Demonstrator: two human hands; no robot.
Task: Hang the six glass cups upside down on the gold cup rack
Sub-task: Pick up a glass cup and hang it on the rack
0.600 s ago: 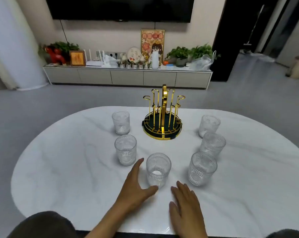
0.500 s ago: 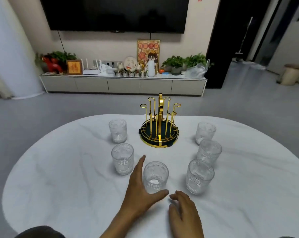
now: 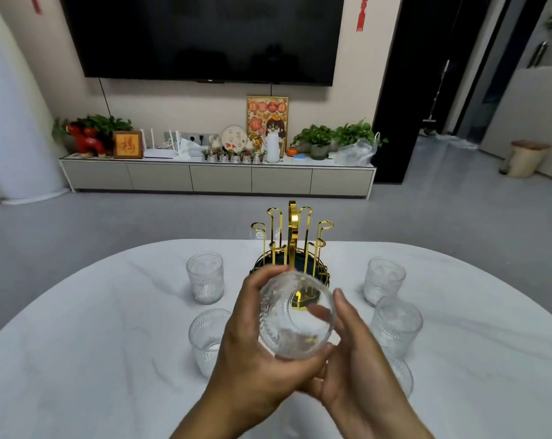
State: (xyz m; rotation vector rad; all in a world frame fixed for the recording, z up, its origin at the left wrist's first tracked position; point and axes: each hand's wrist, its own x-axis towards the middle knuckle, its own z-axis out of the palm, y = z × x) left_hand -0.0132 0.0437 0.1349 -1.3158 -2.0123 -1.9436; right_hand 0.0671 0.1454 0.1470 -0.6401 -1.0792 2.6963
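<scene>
left hand (image 3: 252, 353) | fingers wrapped round a tilted glass cup (image 3: 295, 315), held above the worktop (image 3: 78, 359) | right hand (image 3: 350, 372) cupped its other side | gold cup rack (image 3: 292, 245) just beyond my fingers, bare | other cups upright either side

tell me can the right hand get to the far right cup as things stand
Probably not yet: the right hand and left hand both hold the lifted cup. The far right cup stands on open table, so the path looks free once that grip lets go.
</scene>
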